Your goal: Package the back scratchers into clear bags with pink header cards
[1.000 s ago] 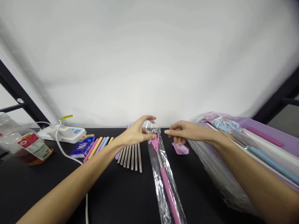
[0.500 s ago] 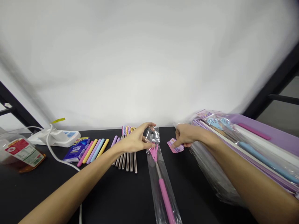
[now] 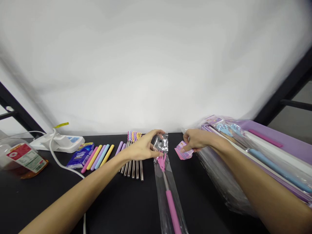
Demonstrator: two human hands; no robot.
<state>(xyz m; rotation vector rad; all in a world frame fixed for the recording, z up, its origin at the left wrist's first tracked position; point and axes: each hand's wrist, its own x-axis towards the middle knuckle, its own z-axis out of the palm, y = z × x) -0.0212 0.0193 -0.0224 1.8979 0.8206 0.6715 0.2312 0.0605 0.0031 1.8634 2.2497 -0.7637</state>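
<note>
Right hand (image 3: 194,139) has dropped onto cards (image 3: 182,153), perhaps pinching one, grip half hidden; left hand (image 3: 143,147) holds bag (image 3: 162,192).

Site: a worktable (image 3: 126,208) against a white wall (image 3: 156,65); home or workshop cannot be determined. Evidence: sorted handles (image 3: 98,157), metal rods (image 3: 133,169) and a power strip (image 3: 78,144) left of the left hand (image 3: 143,146); clear bags (image 3: 214,174) piled right of the right hand (image 3: 196,138).
</note>
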